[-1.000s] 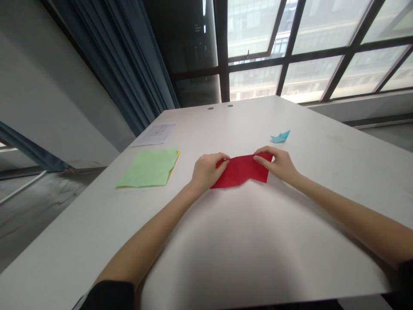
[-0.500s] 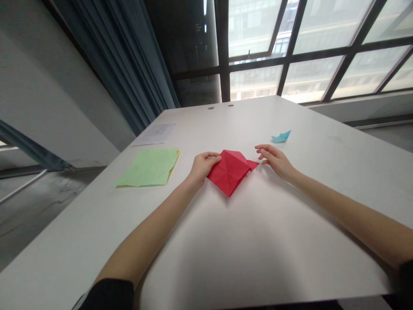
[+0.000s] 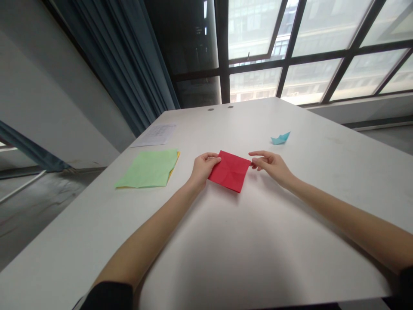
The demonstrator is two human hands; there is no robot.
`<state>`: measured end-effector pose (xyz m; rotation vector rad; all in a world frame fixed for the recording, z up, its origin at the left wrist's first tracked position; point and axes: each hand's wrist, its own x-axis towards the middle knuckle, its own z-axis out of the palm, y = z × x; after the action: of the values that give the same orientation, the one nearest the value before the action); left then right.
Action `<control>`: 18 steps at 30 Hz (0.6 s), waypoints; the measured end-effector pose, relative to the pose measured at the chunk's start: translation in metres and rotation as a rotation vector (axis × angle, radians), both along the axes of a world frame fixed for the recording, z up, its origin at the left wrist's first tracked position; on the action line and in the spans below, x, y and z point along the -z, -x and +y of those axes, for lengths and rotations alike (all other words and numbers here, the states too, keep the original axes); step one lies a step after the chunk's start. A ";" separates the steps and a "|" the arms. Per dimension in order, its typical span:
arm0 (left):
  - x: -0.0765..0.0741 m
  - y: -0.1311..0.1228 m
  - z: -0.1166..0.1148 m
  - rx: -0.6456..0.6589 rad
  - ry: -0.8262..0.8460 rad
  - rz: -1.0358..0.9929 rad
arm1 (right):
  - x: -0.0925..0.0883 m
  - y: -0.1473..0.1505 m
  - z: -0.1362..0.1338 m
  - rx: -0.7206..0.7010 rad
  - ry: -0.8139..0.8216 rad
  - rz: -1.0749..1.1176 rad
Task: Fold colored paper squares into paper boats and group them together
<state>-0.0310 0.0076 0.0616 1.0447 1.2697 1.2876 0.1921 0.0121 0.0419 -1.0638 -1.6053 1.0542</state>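
A red folded paper (image 3: 229, 171) is held slightly above the white table, its creased square face turned up toward me. My left hand (image 3: 204, 165) pinches its left edge, thumb on top and fingers behind. At the right corner is my right hand (image 3: 269, 163). Its thumb and lower fingers close on that corner, while the index finger stretches out above it. The paper's underside is hidden.
Left of my hands lies a stack of green paper (image 3: 148, 168) with a yellow edge showing beneath. A printed white sheet (image 3: 156, 134) is behind it. A small blue folded-paper boat (image 3: 280, 138) stands on the table (image 3: 226, 249) at the back right.
The red paper has turned and now looks like a flat square; the flap jutting out at its right no longer shows. My right hand has moved left to its corner.
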 end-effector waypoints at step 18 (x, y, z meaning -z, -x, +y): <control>0.005 -0.002 -0.002 0.409 0.274 -0.208 | -0.021 -0.004 -0.007 0.181 -0.428 -0.278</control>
<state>-0.0292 0.0055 0.0571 0.8908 0.9784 0.8583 0.1960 0.0051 0.0630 -1.0651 -1.8094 0.4255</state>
